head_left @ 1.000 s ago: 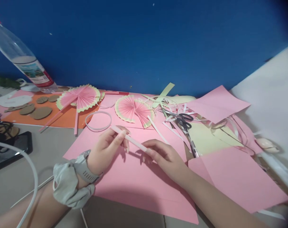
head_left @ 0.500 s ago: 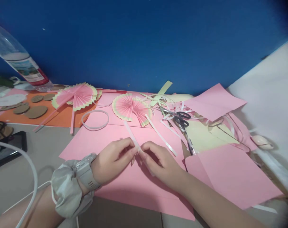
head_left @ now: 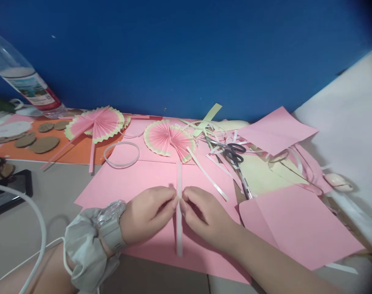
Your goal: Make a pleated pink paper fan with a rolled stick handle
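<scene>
A narrow pale pink paper strip [head_left: 179, 237] stands lengthwise between my hands, over a large pink paper sheet [head_left: 127, 179]. My left hand [head_left: 150, 210] pinches its left edge near the middle, thumb against fingertips. From the other side my right hand [head_left: 206, 210] pinches the right edge at the same height. Beyond the strip's far end lies a pleated pink paper fan [head_left: 158, 138] with a yellow-green rim. A loose white strip [head_left: 207, 173] rests on the sheet past my right hand.
Black-handled scissors [head_left: 234, 153] lie among paper scraps at the back right. A second fan [head_left: 104, 122] with pink handles sits back left, near a tilted bottle [head_left: 34, 90], cardboard discs [head_left: 44, 144] and a phone [head_left: 12, 192]. Pink sheets [head_left: 308, 224] lie at right.
The strip has turned from slanting to nearly straight away from me. My hands have drawn level on either side of it, still pinching. The view has shifted slightly.
</scene>
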`<act>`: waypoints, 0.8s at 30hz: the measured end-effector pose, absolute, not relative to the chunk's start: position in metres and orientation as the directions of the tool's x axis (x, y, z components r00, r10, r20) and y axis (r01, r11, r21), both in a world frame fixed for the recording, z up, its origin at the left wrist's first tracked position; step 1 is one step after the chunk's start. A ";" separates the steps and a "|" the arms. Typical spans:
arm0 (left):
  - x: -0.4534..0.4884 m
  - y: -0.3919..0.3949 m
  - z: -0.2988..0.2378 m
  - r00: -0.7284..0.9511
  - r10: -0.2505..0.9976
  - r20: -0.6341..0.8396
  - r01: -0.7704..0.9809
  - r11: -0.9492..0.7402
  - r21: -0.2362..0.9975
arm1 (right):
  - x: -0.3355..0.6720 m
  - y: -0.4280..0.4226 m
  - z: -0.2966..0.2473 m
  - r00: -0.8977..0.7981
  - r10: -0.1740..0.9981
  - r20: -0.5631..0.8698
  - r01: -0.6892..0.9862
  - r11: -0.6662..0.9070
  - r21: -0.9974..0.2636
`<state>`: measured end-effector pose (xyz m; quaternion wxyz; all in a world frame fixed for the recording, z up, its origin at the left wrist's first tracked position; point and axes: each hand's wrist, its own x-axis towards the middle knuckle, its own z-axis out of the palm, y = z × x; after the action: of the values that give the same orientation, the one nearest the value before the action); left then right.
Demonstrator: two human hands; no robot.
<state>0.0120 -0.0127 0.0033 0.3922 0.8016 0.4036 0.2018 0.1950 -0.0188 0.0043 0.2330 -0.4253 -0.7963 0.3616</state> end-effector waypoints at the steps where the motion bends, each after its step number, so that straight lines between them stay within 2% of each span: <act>1: 0.012 -0.013 0.002 0.590 0.807 0.024 0.498 -0.387 0.776 | 0.194 -0.019 0.004 -0.534 0.842 0.079 0.514 0.398 -0.760; 8: 0.017 -0.017 -0.004 0.572 0.819 0.037 0.559 -0.423 0.713 | 0.190 -0.022 -0.003 -0.520 0.830 0.203 0.549 0.507 -0.665; 10: 0.018 -0.017 -0.004 0.572 0.820 0.026 0.559 -0.412 0.720 | 0.191 -0.021 -0.002 -0.506 0.849 0.154 0.541 0.451 -0.710; 13: 0.017 -0.017 -0.002 0.584 0.812 -0.016 0.550 -0.381 0.743 | 0.193 -0.019 0.000 -0.459 0.888 0.038 0.465 0.276 -0.841; 15: 0.016 -0.016 0.001 0.587 0.809 -0.031 0.527 -0.354 0.773 | 0.195 -0.018 0.001 -0.459 0.889 0.014 0.412 0.226 -0.883; 19: 0.014 -0.014 0.003 0.550 0.835 -0.020 0.467 -0.287 0.836 | 0.194 -0.018 0.001 -0.516 0.856 0.024 0.397 0.265 -0.879; 24: 0.016 -0.015 -0.001 0.546 0.838 0.013 0.535 -0.360 0.764 | 0.193 -0.019 0.000 -0.526 0.850 0.029 0.460 0.313 -0.831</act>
<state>0.0159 -0.0155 -0.0012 0.3677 0.7986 0.4297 0.2059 0.1932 -0.0192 0.0002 0.2405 -0.4235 -0.7736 0.4053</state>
